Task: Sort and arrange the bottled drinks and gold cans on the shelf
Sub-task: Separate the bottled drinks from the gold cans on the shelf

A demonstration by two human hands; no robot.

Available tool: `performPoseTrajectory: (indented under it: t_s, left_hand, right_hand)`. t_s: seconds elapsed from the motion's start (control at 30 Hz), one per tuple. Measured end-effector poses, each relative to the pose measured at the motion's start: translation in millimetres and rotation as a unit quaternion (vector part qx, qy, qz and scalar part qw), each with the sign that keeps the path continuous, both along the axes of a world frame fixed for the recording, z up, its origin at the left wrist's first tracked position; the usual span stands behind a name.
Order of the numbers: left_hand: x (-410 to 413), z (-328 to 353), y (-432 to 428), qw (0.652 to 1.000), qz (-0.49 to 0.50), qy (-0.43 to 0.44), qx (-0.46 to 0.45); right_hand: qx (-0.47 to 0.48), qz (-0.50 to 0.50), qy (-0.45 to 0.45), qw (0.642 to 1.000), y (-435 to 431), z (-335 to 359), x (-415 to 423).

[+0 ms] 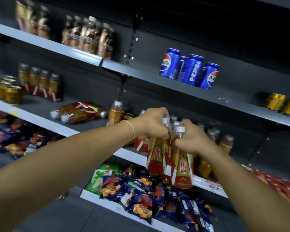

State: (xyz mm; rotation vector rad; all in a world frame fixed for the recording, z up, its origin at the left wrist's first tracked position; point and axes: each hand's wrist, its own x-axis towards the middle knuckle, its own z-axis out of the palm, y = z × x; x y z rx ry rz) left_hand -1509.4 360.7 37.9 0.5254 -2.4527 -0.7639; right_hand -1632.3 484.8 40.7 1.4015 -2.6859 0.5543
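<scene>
Both hands hold amber bottled drinks with gold and red labels and white caps, lifted in front of the middle shelf (45, 121). My left hand (155, 122) grips the neck of one bottle (156, 158). My right hand (190, 137) grips the neck of another bottle (182, 171), with more caps bunched between the hands. Two like bottles (77, 113) lie on their sides on the middle shelf. One bottle (115, 113) stands behind my left wrist. Gold cans (6, 90) stand at far left, and more gold cans (282, 103) sit on the right shelf.
Blue Pepsi cans (189, 69) stand on the upper right shelf. Several brown bottles (89, 36) fill the top left shelf. A row of red-labelled bottles (40, 82) stands on the middle shelf. Snack bags (149, 193) crowd the lower shelf. More bottles (224, 143) stand behind my right hand.
</scene>
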Motion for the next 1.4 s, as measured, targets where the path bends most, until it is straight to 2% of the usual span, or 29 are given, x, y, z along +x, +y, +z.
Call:
performPoseTrajectory:
  t_s: [0.13, 0.3, 0.63, 0.87, 1.03, 1.2, 1.4]
  left_hand:
    - [73.4, -18.1, -38.0, 0.997, 0.065, -0.035, -0.018]
    - [164.9, -43.1, -76.6, 0.986, 0.15, -0.072, -0.031]
    - [304.8, -89.5, -158.8, 0.939, 0.319, -0.13, -0.009]
    - [360.5, -99.1, -246.4, 0.91, 0.395, -0.127, 0.011]
    - [372.3, -78.0, -330.1, 0.907, 0.397, -0.141, 0.019]
    - [377.8, -51.9, -404.7, 0.905, 0.396, -0.082, 0.132]
    - [377.7, -35.9, -473.1, 0.91, 0.359, -0.022, 0.205]
  right_hand:
    - [0.03, 0.076, -0.061, 0.995, -53.2, -18.8, 56.8]
    - [0.065, 0.173, -0.077, 0.98, -119.3, -39.7, 133.6]
    - [0.119, 0.322, -0.153, 0.927, -239.5, -64.0, 248.2]
    - [0.108, 0.344, -0.195, 0.912, -350.3, -75.3, 286.6]
    - [0.096, 0.35, -0.253, 0.897, -439.3, -63.8, 292.1]
    - [0.084, 0.353, -0.249, 0.898, -517.5, -43.3, 279.8]
    - [0.073, 0.319, -0.255, 0.91, -586.0, -29.1, 267.8]
